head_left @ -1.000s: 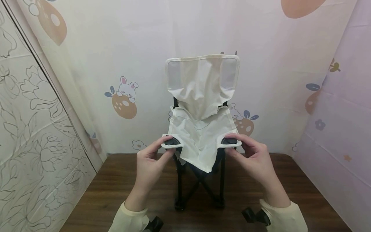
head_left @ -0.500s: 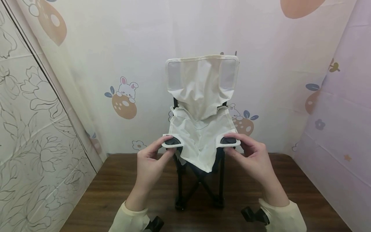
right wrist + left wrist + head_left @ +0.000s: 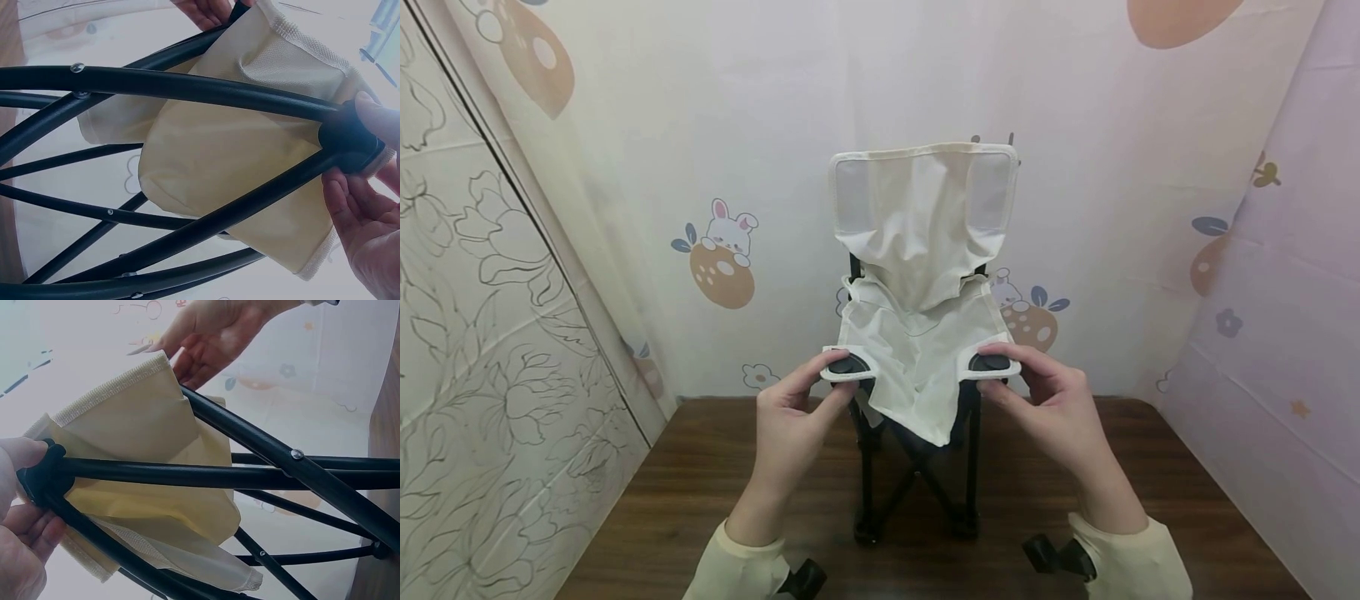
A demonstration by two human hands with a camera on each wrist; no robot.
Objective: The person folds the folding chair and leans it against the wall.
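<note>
A small folding chair (image 3: pixel 925 208) with cream fabric and a black tube frame stands upright on the wooden table, its seat sagging in the middle. My left hand (image 3: pixel 793 417) grips the seat's front left corner, fingers on top and thumb below. In the left wrist view that hand holds the black plastic joint (image 3: pixel 47 475) where two tubes meet. The front right corner is gripped the same way by my right hand (image 3: pixel 1052 400). The right wrist view shows its thumb and fingers around another black joint (image 3: pixel 350 137). Crossed black legs (image 3: pixel 917 475) show beneath the seat.
Dark wooden table (image 3: pixel 700 500) lies under the chair. Behind hangs a pale curtain (image 3: pixel 737 100) printed with rabbits and carrots, close at the chair's back. A flower-patterned panel (image 3: pixel 490 333) stands along the left side, and the curtain continues on the right.
Both hands keep their grip on the corners. The right hand and its corner have shifted slightly left, the left hand slightly right, so the front corners are a little closer together.
</note>
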